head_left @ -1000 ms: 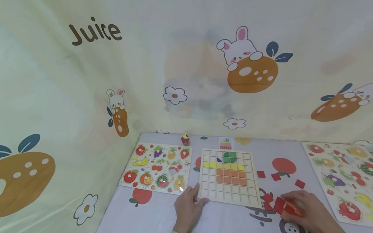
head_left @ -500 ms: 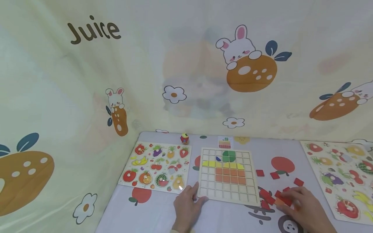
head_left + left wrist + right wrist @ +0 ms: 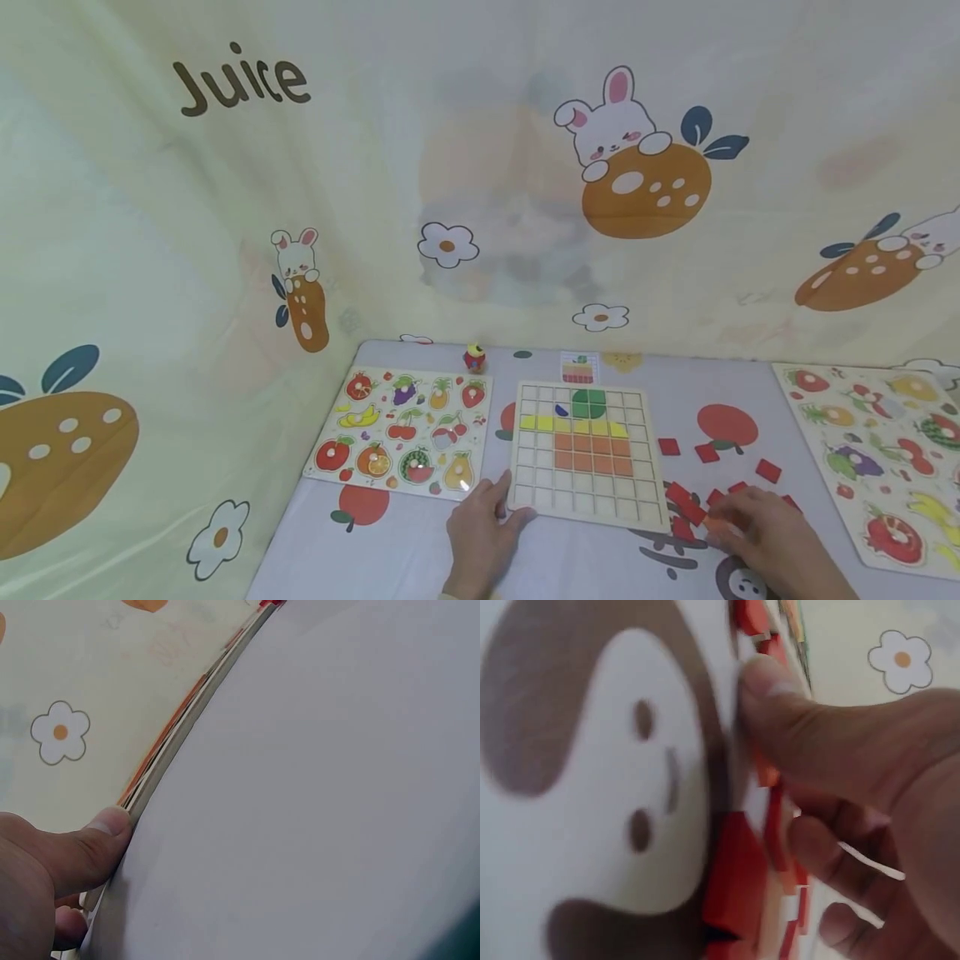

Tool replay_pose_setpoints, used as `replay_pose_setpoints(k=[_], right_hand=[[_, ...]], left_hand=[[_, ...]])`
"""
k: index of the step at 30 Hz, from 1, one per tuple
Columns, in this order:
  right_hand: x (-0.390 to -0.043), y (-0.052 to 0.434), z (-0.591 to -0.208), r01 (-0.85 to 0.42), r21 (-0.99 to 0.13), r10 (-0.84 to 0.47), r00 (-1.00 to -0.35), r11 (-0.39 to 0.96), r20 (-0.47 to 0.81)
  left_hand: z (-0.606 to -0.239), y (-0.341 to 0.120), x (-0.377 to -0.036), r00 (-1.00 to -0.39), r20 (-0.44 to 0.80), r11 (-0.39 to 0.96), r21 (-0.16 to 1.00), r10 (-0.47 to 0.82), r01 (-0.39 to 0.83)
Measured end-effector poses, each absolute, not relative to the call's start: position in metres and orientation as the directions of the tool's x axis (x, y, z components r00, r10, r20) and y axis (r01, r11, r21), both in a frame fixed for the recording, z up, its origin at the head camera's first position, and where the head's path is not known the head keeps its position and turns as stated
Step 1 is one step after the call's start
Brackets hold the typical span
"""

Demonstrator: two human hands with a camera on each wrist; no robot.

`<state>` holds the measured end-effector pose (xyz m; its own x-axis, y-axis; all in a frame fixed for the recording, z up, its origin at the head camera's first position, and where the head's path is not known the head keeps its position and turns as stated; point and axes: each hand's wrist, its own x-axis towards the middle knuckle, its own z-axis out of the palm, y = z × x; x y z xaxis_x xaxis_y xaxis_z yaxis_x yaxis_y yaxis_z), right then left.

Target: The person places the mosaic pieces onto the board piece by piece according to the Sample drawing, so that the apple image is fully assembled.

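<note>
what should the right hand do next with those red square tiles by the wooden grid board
Probably lift one red square tile clear of the pile and carry it to the wooden grid board. The right hand is curled over the tiles, the left hand holds the board's near corner, and the rows under the orange squares are empty.

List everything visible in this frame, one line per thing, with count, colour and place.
grid board: one, pale wood, centre of table, part filled with green, yellow and orange tiles.
red tiles: several, loose, right of the grid board.
fruit puzzle boards: two, multicoloured, one far left, one at the right edge.
pattern card: one, small, behind the grid board.
small toy: one, red and yellow, back of table.
tablecloth: one, white, printed.
left hand: grips the grid board's near left corner.
right hand: fingers on the red tiles.
</note>
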<state>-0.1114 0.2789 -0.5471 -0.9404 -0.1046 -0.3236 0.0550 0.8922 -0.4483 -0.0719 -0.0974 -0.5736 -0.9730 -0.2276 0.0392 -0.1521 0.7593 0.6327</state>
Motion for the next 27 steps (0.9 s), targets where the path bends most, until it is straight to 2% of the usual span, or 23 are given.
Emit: replay_pose_setpoints(k=[6, 13, 19, 27], right_hand=[[-0.112, 0.275, -0.545, 0.113, -0.433, -0.086, -0.907, 0.895, -0.413], [-0.106, 0.272, -0.549, 0.129, -0.436, -0.076, -0.903, 0.891, -0.423], [-0.099, 0.270, -0.552, 0.137, -0.507, -0.067, -0.929, 0.851, -0.363], [-0.100, 0.262, -0.543, 0.092, -0.601, 0.004, -0.989, 0.794, -0.146]], left_hand=[[-0.574, -0.097, -0.072, -0.973, 0.023, 0.758, 0.632, -0.228, -0.162], [-0.575, -0.098, -0.073, -0.973, 0.025, 0.757, 0.634, -0.229, -0.162], [-0.575, -0.097, -0.073, -0.974, 0.026, 0.751, 0.642, -0.223, -0.155], [-0.573, -0.098, -0.072, -0.974, 0.028, 0.748, 0.645, -0.224, -0.154]])
